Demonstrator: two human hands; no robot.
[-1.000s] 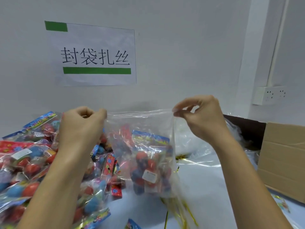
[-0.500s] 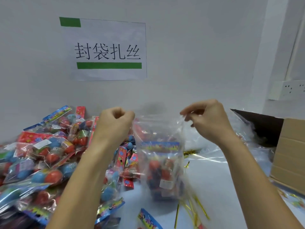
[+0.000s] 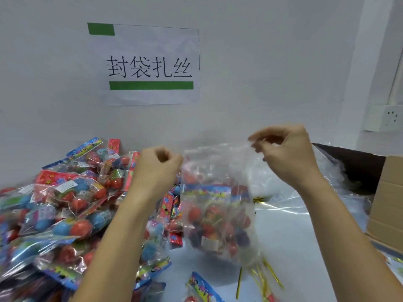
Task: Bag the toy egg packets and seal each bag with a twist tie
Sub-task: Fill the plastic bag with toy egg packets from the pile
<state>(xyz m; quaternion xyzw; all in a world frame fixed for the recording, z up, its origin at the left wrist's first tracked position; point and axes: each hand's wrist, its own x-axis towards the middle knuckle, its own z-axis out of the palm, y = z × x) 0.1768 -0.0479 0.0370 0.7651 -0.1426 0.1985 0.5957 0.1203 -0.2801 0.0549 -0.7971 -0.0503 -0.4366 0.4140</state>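
Below both pinching hands, left (image 3: 158,168) and right (image 3: 285,153), hangs the clear bag (image 3: 218,192) of egg packets (image 3: 218,225).

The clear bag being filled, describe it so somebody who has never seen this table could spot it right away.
Start at the white wall sign with green bars and drop straight down to the two raised hands. The clear bag hangs between them, left hand and right hand each pinching a top corner. Unlike the loose packets heaped to its left, it is held up off the table.
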